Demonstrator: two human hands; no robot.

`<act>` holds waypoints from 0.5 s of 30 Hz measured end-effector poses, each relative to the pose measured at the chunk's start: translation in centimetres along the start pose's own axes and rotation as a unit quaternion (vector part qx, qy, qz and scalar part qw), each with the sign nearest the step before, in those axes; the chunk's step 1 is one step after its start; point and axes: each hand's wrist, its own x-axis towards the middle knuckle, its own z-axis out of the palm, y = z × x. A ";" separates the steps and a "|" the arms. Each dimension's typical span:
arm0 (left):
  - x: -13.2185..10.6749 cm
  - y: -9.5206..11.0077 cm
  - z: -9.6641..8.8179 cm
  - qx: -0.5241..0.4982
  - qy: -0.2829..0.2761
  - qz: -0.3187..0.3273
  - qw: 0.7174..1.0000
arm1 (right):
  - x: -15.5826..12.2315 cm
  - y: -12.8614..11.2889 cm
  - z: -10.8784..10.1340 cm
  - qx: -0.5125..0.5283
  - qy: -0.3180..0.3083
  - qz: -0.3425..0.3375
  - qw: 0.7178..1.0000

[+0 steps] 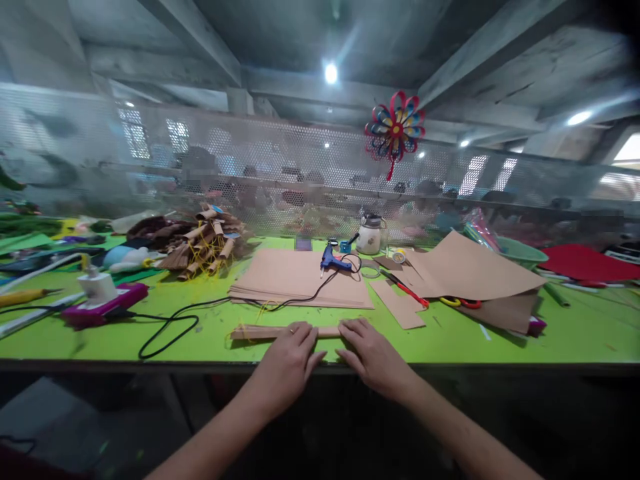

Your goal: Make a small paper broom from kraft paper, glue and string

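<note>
A long narrow folded strip of brown paper (pixel 253 331) lies along the front of the green table (pixel 210 337). My left hand (pixel 287 363) rests on its middle, fingers stretched flat and pressing down. My right hand (pixel 373 357) lies just to the right, fingers also flat on the strip's right end. Neither hand grips anything. A ring shows on a left finger.
Behind the strip lie a stack of brown paper sheets (pixel 295 277), a blue glue gun (pixel 333 261) with a black cord (pixel 170 330), red-handled scissors (pixel 413 293), loose brown sheets (pixel 465 270), a pile of folded paper pieces (pixel 205 250), and a pink power strip (pixel 103 307). A paper pinwheel (pixel 395 130) hangs on the mesh screen.
</note>
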 end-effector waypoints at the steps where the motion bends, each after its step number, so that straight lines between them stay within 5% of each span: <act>1: -0.1 0.1 0.1 0.008 0.009 0.002 1.000 | -0.1 0.0 0.2 0.004 0.002 0.004 1.000; 15: -0.2 0.3 0.3 0.051 0.012 0.024 0.998 | -0.3 -2.1 0.3 -0.055 -0.045 0.041 0.997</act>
